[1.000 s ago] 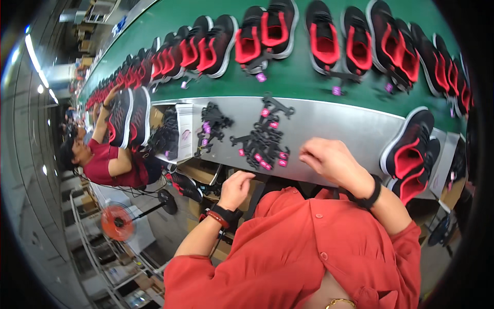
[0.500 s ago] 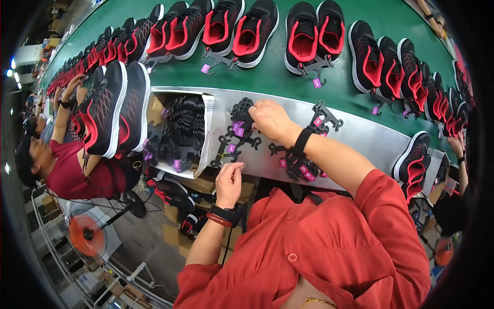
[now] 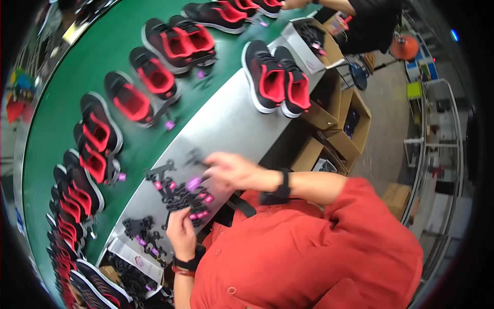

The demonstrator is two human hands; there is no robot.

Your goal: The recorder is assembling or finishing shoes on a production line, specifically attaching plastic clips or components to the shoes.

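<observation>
My right hand [image 3: 231, 172], smeared by motion, holds a black plastic shoe hanger [image 3: 194, 157] with a purple tag just above the metal ledge. Below it lies a pile of black shoe hangers [image 3: 177, 195] with pink tags. At the near edge of that pile is my left hand [image 3: 181, 234], its fingers curled together; whether anything is between them is hidden. A smaller heap of hangers with purple tags [image 3: 140, 229] lies to its left. Several black-and-red sneakers [image 3: 128, 98] stand on the green belt, some with hangers attached.
A pair of sneakers [image 3: 272, 80] stands on the metal ledge [image 3: 216, 123] at the far right. An open box of hangers [image 3: 139, 262] sits at lower left, another box [image 3: 309, 44] at the upper right. Cardboard cartons [image 3: 350, 123] are below the ledge. A co-worker's arm [image 3: 334, 5] reaches in at the top.
My view has swung to the right. My right hand has left the purple-tagged heap with a hanger in it. My left hand is now beside the pink-tagged pile.
</observation>
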